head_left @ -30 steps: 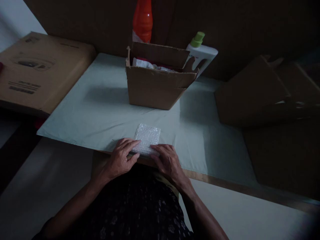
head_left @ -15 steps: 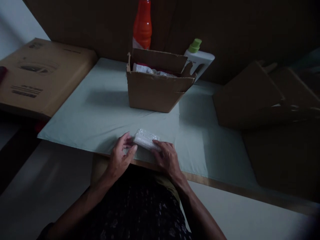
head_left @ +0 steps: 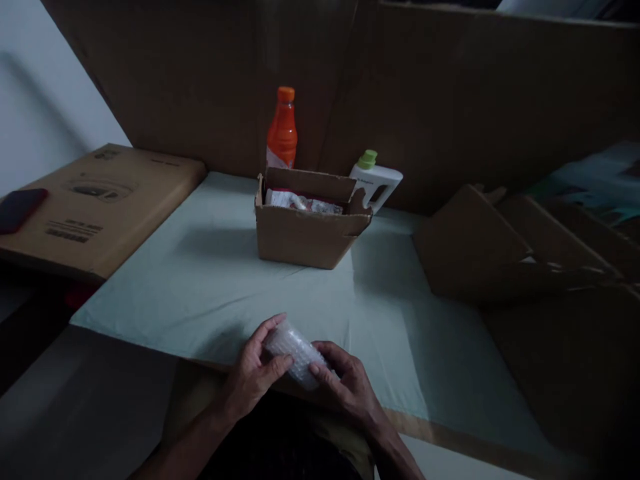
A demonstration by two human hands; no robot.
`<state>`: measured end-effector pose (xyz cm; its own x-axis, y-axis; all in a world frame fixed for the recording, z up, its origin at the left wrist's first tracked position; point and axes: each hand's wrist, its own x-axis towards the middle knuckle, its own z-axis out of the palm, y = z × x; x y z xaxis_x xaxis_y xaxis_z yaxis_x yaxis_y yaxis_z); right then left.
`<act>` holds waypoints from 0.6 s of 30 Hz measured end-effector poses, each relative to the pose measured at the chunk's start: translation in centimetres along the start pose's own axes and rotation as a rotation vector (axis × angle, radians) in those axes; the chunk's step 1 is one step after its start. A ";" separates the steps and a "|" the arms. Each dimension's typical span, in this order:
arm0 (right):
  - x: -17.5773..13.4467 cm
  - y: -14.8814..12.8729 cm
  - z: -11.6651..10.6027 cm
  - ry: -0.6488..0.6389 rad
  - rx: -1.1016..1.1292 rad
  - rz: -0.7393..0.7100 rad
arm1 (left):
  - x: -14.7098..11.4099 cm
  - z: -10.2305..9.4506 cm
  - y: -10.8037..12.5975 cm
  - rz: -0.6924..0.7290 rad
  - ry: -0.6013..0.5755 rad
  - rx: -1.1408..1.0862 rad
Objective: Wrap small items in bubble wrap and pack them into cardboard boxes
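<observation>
The bubble-wrapped packet (head_left: 300, 348), which had lain flat on the pale cloth (head_left: 215, 293) one second earlier, was now tilted up between both hands, near the front edge of the table (head_left: 410, 425). The left hand (head_left: 254, 375) was gripping its one end, and the right hand (head_left: 353, 385) was clamped on the other. The work, it seemed, had passed from the tabletop into the hands, well apart from the open carton (head_left: 300, 237).
</observation>
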<state>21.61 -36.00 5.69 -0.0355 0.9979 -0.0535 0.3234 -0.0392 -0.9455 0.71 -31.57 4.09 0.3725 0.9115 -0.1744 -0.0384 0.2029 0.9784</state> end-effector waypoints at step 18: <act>16.1 -14.6 -16.7 0.387 -0.864 -0.346 | 15.1 -3.5 11.6 1.160 0.365 1.097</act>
<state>32.09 -18.50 23.96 0.0026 0.9014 0.4330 0.9334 0.1531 -0.3245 2.66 -14.21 12.46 0.3835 0.4497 0.8067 0.5724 -0.8012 0.1745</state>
